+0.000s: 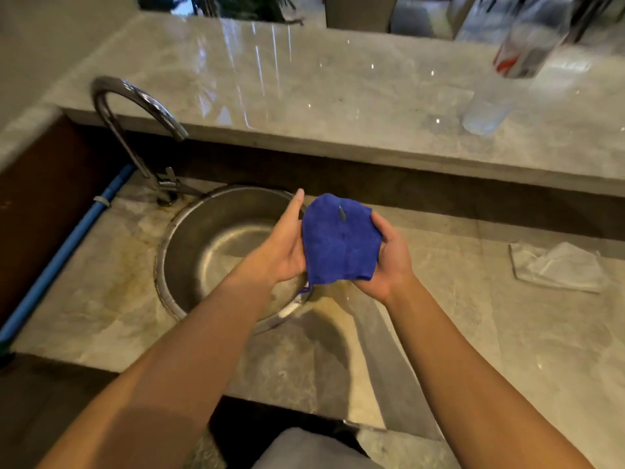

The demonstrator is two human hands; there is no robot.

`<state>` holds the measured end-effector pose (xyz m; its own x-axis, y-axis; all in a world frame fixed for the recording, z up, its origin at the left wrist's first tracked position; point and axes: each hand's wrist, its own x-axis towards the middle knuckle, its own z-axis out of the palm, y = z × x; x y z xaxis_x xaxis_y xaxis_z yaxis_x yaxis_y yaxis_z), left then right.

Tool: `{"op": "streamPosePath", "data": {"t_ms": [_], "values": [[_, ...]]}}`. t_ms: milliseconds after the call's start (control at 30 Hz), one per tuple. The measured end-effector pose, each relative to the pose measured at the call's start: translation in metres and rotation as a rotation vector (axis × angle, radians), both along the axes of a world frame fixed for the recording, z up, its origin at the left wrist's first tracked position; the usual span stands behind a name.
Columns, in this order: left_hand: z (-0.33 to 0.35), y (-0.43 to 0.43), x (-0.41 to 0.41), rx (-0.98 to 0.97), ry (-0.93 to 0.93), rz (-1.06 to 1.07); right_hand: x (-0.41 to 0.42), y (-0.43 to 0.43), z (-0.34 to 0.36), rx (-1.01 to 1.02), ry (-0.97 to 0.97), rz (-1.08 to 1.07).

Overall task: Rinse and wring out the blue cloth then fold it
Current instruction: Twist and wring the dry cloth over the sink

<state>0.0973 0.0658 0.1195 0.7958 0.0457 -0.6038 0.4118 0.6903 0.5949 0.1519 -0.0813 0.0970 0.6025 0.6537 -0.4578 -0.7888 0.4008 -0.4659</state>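
Note:
The blue cloth [340,242] lies folded into a small pad between both my hands, held over the right rim of a round steel sink [203,238]. My left hand [284,245] presses flat against the cloth's left edge, fingers straight. My right hand [389,258] cups the cloth from the right and underneath, thumb on its top right corner. A small tag hangs from the cloth's lower left corner. The curved chrome faucet [135,130] stands at the sink's back left; no water is seen running from it.
A clear plastic bottle [521,66] stands on the raised marble ledge [338,96] at the back right. A crumpled clear plastic bag [558,269] lies on the counter to the right. A blue pipe [67,245] runs along the counter's left edge.

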Motion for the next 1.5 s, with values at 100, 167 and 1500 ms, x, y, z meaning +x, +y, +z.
{"op": "streamPosePath", "data": {"t_ms": [100, 167, 1500], "values": [[0.041, 0.013, -0.006, 0.086, -0.038, 0.165, -0.004, 0.031, 0.030, -0.117, -0.173, -0.041], [0.065, 0.025, -0.012, 0.161, -0.055, 0.249, -0.009, 0.046, 0.052, -0.219, -0.380, -0.041], [0.200, 0.064, -0.027, 1.136, -0.290, 0.791, -0.058, 0.152, 0.213, -0.468, -1.121, -0.270]]}}
